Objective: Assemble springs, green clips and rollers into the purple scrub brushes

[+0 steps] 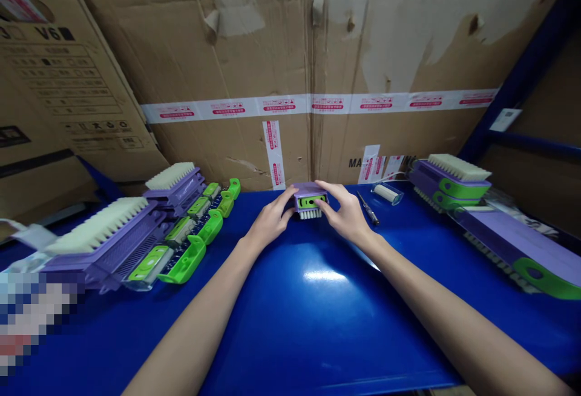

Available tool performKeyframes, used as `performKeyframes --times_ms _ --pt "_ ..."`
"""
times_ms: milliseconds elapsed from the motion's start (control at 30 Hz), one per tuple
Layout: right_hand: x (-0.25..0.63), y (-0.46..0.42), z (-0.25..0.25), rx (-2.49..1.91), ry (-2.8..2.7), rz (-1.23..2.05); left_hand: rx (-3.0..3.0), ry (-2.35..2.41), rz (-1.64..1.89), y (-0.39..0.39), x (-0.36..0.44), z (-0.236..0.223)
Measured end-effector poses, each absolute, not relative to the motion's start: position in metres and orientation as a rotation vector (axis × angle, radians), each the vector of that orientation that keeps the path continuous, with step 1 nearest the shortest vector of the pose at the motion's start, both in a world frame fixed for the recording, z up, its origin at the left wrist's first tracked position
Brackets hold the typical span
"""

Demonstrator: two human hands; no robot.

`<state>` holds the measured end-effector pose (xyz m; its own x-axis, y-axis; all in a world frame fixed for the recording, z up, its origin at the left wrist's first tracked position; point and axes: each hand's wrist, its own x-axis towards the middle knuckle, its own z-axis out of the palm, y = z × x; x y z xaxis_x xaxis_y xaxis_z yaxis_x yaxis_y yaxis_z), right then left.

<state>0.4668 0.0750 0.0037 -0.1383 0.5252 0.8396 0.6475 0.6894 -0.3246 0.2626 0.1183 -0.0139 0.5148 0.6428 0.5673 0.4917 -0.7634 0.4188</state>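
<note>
A purple brush with a green insert and white bristles pointing down rests on the blue table near the cardboard wall. My left hand grips its left end with curled fingers. My right hand holds its right end, fingers laid over the top and front. Both forearms reach in from the bottom edge.
A row of purple brushes with green handles lies at the left. More purple and green brushes are stacked at the right. A small screwdriver and a white roller piece lie right of my hands. Cardboard boxes wall the back.
</note>
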Motion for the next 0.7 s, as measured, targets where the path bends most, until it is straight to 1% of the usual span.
performKeyframes --times_ms 200,267,333,400,433,500,600,700 --pt "0.464 0.064 0.010 -0.891 -1.891 -0.584 2.548 1.131 1.142 0.120 0.262 -0.016" --pt "0.461 0.061 0.011 -0.889 -1.937 -0.649 2.619 1.153 1.181 0.120 0.261 -0.017" --pt "0.459 0.060 0.011 -0.936 -1.924 -0.615 2.742 1.163 1.230 0.119 0.261 -0.016" --pt "0.456 0.060 0.010 -1.021 -1.804 -0.455 2.887 1.170 1.282 0.117 0.262 -0.015" --pt "0.454 0.060 0.009 -1.074 -1.702 -0.320 2.952 1.177 1.312 0.116 0.263 -0.013" --pt "0.451 0.061 0.007 -1.181 -1.458 0.050 3.058 1.190 1.378 0.115 0.264 -0.011" --pt "0.445 0.061 0.007 -1.252 -1.092 0.701 3.206 1.163 1.424 0.115 0.265 -0.009" --pt "0.440 0.059 0.009 -1.172 -0.821 1.154 3.374 1.052 1.353 0.116 0.265 -0.009"
